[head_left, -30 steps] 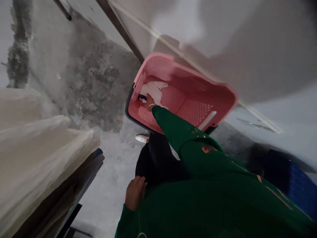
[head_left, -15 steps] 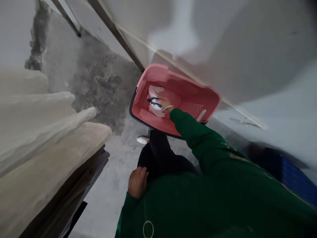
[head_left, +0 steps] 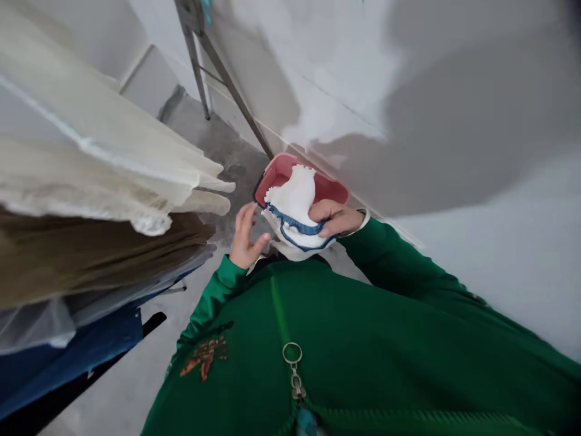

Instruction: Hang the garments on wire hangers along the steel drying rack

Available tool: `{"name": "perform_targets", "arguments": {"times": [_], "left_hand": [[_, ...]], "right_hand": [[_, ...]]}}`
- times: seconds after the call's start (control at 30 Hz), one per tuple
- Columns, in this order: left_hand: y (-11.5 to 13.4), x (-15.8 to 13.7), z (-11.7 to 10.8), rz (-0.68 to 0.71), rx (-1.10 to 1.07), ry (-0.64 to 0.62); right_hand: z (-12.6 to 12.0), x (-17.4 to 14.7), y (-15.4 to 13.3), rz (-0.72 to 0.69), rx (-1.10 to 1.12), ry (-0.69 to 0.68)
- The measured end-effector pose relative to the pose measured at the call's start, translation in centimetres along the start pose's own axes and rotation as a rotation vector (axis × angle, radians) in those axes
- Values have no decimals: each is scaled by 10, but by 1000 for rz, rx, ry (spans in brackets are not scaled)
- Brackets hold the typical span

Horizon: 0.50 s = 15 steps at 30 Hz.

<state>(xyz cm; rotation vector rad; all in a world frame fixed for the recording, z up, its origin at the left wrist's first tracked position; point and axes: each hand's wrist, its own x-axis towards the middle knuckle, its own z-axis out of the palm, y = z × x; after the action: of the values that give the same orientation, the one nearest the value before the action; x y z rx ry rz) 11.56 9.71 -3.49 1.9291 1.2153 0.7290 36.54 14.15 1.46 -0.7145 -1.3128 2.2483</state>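
A white cloth garment with blue trim (head_left: 295,197) hangs from my right hand (head_left: 336,218), its thumb and fingers closed on the blue-edged part. Just left of the garment, my left hand (head_left: 246,235) is open with fingers spread, apart from the cloth as far as I can see. Below and behind the garment stands a pink plastic basket (head_left: 333,191) with a dark handle, partly hidden by the cloth. What kind of garment it is, I cannot make out.
Cream, brown and blue clothes (head_left: 104,242) hang close on my left. A metal stand (head_left: 231,88) leans by the white wall (head_left: 454,260) beyond the basket. Grey concrete floor (head_left: 227,142) shows between the clothes and the basket.
My right hand has come up out of the basket with the white garment. My left hand has risen from beside my leg and opened near the cloth. The view has tilted up.
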Motion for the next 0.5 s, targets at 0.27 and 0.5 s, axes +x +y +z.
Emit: {"name": "perform_targets", "arguments": {"times": [0.27,0.5], "left_hand": [[11,-18,-25,45,165,-120],[-7,-61,-92,-218,331,646]], "right_hand": [[46,23,-27,-24,-109,-218],[49,31,-53,-95,-498,131]]}}
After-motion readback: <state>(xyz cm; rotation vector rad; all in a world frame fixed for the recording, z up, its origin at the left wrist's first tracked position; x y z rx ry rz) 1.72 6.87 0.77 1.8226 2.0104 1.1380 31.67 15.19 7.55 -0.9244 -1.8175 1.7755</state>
